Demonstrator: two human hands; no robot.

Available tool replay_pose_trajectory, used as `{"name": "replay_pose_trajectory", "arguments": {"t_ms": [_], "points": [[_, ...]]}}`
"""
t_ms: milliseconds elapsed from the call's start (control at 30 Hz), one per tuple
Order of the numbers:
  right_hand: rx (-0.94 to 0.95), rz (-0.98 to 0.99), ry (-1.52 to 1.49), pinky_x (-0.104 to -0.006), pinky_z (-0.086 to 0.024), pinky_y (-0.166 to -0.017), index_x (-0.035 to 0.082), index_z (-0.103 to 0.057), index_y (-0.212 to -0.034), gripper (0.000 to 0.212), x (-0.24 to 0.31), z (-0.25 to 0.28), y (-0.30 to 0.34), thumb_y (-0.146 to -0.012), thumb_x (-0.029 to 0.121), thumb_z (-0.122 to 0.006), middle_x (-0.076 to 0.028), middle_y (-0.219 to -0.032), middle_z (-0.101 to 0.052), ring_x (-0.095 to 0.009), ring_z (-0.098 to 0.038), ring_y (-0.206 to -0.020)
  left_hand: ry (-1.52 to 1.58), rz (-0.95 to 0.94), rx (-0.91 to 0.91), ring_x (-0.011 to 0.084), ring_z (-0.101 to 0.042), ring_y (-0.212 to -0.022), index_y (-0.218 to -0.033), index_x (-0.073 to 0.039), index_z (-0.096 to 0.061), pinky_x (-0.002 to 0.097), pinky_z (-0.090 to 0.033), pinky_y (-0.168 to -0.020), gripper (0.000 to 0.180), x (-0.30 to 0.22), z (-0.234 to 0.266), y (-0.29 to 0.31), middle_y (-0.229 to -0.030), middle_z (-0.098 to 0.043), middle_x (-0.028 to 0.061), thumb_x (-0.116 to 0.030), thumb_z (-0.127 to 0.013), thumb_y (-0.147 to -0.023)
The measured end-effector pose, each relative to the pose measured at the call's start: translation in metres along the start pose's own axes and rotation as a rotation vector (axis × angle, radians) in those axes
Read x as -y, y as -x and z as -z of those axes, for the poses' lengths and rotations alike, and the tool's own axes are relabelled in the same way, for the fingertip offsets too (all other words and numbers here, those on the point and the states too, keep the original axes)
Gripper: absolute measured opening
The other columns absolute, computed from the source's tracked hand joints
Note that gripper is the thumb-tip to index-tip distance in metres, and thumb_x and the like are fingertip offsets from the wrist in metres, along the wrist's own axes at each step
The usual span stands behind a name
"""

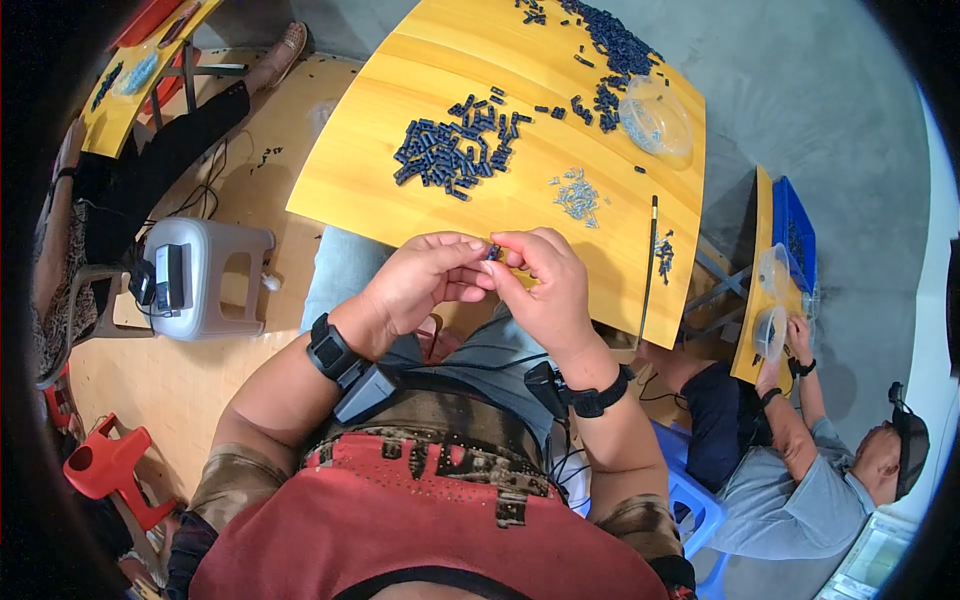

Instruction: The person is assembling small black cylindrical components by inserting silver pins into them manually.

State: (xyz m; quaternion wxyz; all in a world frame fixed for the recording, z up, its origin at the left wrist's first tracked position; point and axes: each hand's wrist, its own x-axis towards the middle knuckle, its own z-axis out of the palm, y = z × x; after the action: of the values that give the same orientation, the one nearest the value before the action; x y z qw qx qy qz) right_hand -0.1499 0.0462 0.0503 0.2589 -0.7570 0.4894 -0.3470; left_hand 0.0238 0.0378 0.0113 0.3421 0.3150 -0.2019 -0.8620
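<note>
1 small dark piece (pixel 493 253) sits between left hand (pixel 430 280) and right hand (pixel 548 288), fingers pinching it (long axis unclear).

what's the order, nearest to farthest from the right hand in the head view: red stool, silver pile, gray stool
1. Silver pile: just ahead.
2. Gray stool: off to the left.
3. Red stool: far left, lower down.

From its middle, the yellow surface (pixel 345 170) has a dark heap (pixel 618 45) at 1 o'clock, a bowl (pixel 676 120) at 2, a dark pile (pixel 440 155) at 9; near 4, silver bits (pixel 577 197), then a stick (pixel 649 265) and black bits (pixel 665 258).
</note>
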Motion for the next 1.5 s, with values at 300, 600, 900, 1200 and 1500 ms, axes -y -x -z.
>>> {"name": "replay_pose_trajectory", "arguments": {"t_ms": [300, 600, 900, 1200, 1500], "points": [[-0.011, 0.017, 0.001, -0.0329, -0.047, -0.063, 0.002, -0.062, -0.093, 0.024, 0.001, -0.001, 0.002, -0.071, 0.004, -0.069, -0.010, -0.079, -0.057, -0.023, -0.057, -0.071, -0.029, 0.001, 0.004, 0.0093, -0.062, -0.076, -0.100, -0.004, -0.063, 0.0215, -0.052, -0.069, 0.021, 0.003, -0.001, 0.000, -0.087, -0.066, 0.0042, -0.021, -0.055, -0.092], [-0.009, 0.066, 0.025, -0.0337, -0.046, -0.063, 0.002, -0.061, -0.092, 0.025, 0.000, -0.004, 0.000, -0.068, 0.002, -0.069, -0.010, -0.078, -0.057, -0.024, -0.057, -0.071, -0.033, -0.022, 0.017, 0.0085, -0.062, -0.076, -0.101, -0.004, -0.063, 0.0207, -0.050, -0.069, 0.020, 0.004, 0.002, 0.002, -0.089, -0.066, 0.0036, -0.020, -0.057, -0.091], [-0.004, 0.010, 0.008, -0.0334, -0.047, -0.064, 0.002, -0.061, -0.092, 0.025, 0.001, -0.003, 0.001, -0.068, 0.002, -0.069, -0.009, -0.079, -0.058, -0.024, -0.058, -0.072, -0.035, -0.019, -0.024, 0.0086, -0.060, -0.076, -0.096, -0.005, -0.062, 0.0210, -0.049, -0.070, 0.017, 0.004, 0.001, 0.002, -0.087, -0.065, 0.0025, -0.020, -0.060, -0.089], [-0.005, 0.042, 0.025, -0.0342, -0.047, -0.064, 0.002, -0.061, -0.090, 0.024, 0.000, -0.003, 0.002, -0.068, 0.002, -0.070, -0.010, -0.079, -0.059, -0.025, -0.058, -0.073, -0.038, 0.008, -0.017, 0.0102, -0.061, -0.082, -0.101, -0.007, -0.063, 0.0243, -0.050, -0.071, 0.017, 0.006, 0.006, -0.001, -0.092, -0.065, 0.0019, -0.018, -0.060, -0.089], [-0.037, 0.102, 0.055, -0.0378, -0.046, -0.065, 0.003, -0.061, -0.089, 0.022, -0.003, -0.011, 0.002, -0.068, 0.003, -0.068, -0.011, -0.080, -0.059, -0.029, -0.057, -0.076, -0.065, -0.043, -0.078, 0.0093, -0.061, -0.079, -0.099, -0.005, -0.064, 0.0231, -0.051, -0.068, 0.015, 0.006, 0.004, -0.002, -0.091, -0.066, 0.0027, -0.017, -0.060, -0.089]]}}
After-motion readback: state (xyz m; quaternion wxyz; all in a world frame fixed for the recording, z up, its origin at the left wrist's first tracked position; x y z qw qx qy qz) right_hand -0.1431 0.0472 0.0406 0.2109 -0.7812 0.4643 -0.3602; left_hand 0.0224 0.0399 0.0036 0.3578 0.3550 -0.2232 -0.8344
